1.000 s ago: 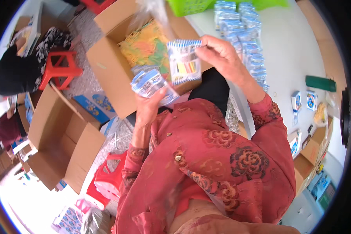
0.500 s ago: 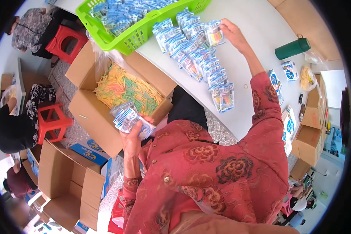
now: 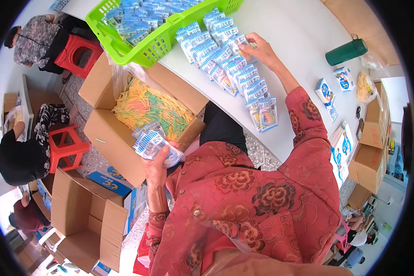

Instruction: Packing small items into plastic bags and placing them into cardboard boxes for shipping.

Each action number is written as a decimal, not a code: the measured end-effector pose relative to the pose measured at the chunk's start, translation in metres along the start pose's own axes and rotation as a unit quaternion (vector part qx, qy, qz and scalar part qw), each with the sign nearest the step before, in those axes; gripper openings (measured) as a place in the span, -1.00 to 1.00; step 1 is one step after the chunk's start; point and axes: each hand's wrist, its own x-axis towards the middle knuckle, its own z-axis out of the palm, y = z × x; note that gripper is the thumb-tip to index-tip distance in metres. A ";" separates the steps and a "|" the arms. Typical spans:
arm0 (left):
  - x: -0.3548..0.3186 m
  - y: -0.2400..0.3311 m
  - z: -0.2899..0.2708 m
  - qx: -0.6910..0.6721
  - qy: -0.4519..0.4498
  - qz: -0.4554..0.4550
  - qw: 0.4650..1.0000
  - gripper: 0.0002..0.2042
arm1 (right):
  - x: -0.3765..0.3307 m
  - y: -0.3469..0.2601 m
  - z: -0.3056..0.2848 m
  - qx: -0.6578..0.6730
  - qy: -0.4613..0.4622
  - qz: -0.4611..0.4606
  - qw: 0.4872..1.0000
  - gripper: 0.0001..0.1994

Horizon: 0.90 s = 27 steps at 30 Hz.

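My left hand [image 3: 157,161] is closed around a small bunch of clear packets [image 3: 148,145] with blue-and-white striped ends, held over the near edge of a carton. On the white table, my right hand [image 3: 258,49] pinches the edge of a similar packet [image 3: 238,42] at the right side of the overlapping rows. Those laid-out packets [image 3: 232,66] show coloured sticks inside, and their rows run toward the table's near edge. What lies beneath my right fingertips is partly hidden.
A green basket [image 3: 154,50] full of packets stands at the back left. Below it, the open carton [image 3: 117,138] holds loose coloured sticks [image 3: 149,108]. A green bottle [image 3: 346,51] and small boxes [image 3: 325,92] lie to the right. People sit near red stools [image 3: 69,145] at left.
My right hand has moved left and slightly down with its packet, onto the row's edge. My left hand still holds its bunch, and the packets have shifted slightly in view.
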 end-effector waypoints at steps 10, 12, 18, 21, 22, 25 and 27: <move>0.000 0.000 -0.002 0.002 -0.008 -0.007 1.000 -0.75 | -0.010 -0.012 0.001 0.023 -0.065 0.052 0.996 -0.63; 0.001 -0.001 -0.001 0.006 -0.013 -0.003 1.000 -0.74 | -0.010 -0.008 0.000 0.031 -0.050 0.056 0.997 -0.64; 0.003 -0.003 -0.002 0.013 0.024 0.012 1.000 -0.72 | 0.007 0.009 0.006 0.004 0.074 0.003 0.997 -0.59; 0.002 -0.003 -0.002 0.003 0.047 0.013 0.999 -0.71 | 0.012 0.008 0.011 0.005 0.071 -0.008 0.997 -0.58; 0.003 -0.002 -0.002 0.008 0.053 0.012 0.998 -0.70 | 0.012 0.006 0.012 0.005 0.095 -0.028 0.995 -0.57; 0.004 0.005 0.006 0.029 0.083 0.029 0.996 -0.68 | 0.018 0.028 0.003 -0.033 0.182 -0.069 0.980 -0.58; 0.006 0.009 0.002 0.051 0.075 0.040 0.995 -0.72 | 0.009 -0.006 -0.002 -0.081 0.191 -0.111 0.972 -0.67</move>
